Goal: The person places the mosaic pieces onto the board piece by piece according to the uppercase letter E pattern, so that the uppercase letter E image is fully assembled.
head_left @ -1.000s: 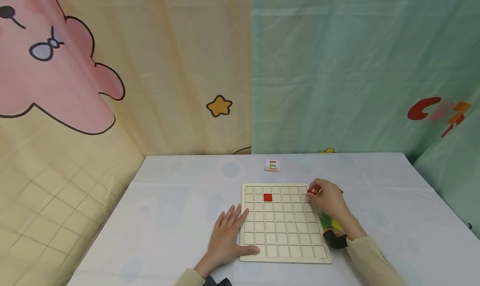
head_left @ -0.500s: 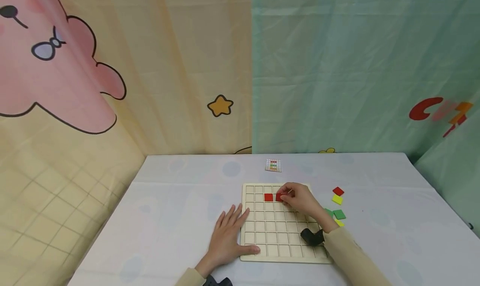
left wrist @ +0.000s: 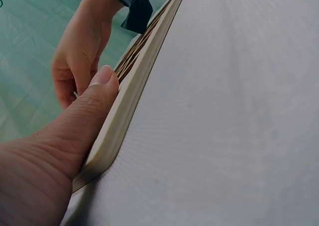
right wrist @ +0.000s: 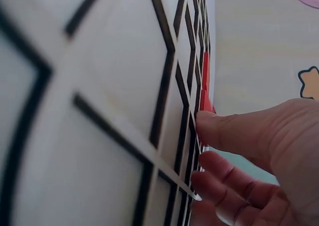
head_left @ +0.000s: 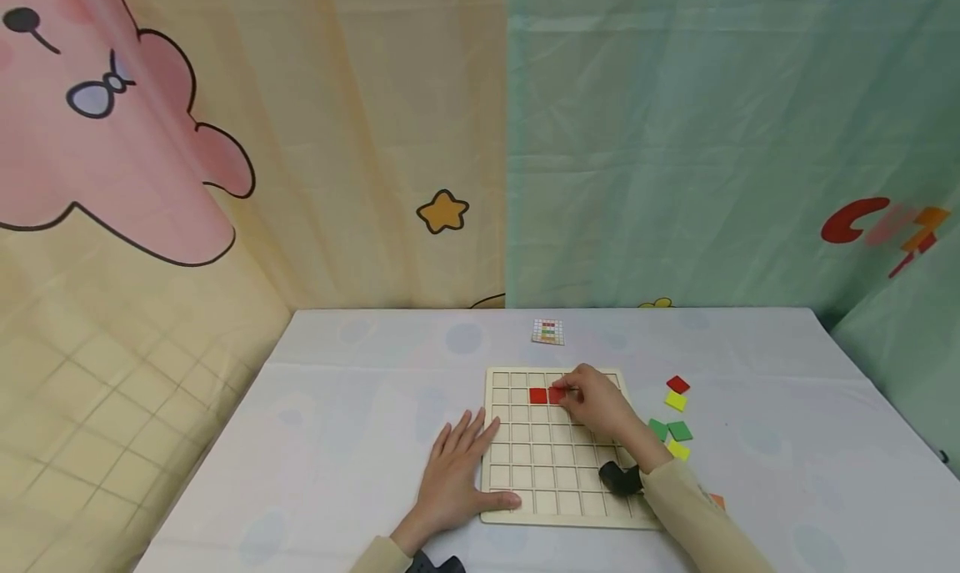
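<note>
A pale wooden grid board (head_left: 543, 477) lies on the table. One red square tile (head_left: 537, 396) sits in a cell of its second row from the back. In the cell just right of it is another red tile (head_left: 556, 395), which my right hand (head_left: 597, 402) pinches at its right side; the fingertips cover part of it. The right wrist view has the thumb (right wrist: 224, 129) against red, the other fingers curled below. My left hand (head_left: 452, 479) rests with spread fingers at the board's left edge, its thumb (left wrist: 94, 99) lying over the near left corner.
Right of the board lie loose tiles: a red tile (head_left: 678, 384), yellow tiles (head_left: 676, 401), green tiles (head_left: 680, 430), and an orange tile (head_left: 717, 501) partly behind the right sleeve (head_left: 697, 515). Behind the board lies a small pattern card (head_left: 548, 332). Curtains hang beyond the table (head_left: 360, 389).
My right hand has moved left from beyond the board's right edge, bringing a red tile beside the first one; the tile now looks flatter in its cell. My left hand has stayed put.
</note>
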`<action>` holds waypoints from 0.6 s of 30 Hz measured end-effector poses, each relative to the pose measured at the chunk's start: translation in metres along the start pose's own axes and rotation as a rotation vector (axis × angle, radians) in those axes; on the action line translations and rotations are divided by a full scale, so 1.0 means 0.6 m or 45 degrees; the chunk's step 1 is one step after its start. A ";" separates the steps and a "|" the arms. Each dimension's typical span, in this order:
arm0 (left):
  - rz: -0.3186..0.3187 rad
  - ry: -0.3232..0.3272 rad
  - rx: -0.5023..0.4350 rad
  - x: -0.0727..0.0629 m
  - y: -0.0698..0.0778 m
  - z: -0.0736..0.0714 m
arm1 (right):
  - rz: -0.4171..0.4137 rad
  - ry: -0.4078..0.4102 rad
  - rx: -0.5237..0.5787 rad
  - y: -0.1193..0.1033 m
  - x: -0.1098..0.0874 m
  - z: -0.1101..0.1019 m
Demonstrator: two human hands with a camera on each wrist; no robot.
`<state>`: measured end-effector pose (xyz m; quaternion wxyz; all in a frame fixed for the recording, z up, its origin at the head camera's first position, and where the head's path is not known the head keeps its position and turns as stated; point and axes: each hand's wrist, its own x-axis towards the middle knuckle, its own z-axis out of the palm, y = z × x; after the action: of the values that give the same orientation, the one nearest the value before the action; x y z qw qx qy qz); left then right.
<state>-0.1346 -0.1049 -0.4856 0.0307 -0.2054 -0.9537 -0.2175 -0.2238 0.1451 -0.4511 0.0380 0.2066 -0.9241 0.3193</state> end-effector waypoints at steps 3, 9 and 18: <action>0.000 0.000 0.004 0.001 0.001 0.000 | -0.033 -0.018 -0.082 -0.001 -0.005 -0.003; 0.009 -0.001 0.004 0.001 0.002 0.000 | -0.165 -0.063 -0.226 0.004 -0.018 -0.007; 0.044 0.045 0.008 0.001 -0.001 0.001 | -0.253 -0.162 -0.194 0.011 -0.043 -0.018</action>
<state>-0.1353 -0.1051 -0.4862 0.0520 -0.2178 -0.9500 -0.2176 -0.2035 0.1657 -0.4517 0.0265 0.3133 -0.9212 0.2290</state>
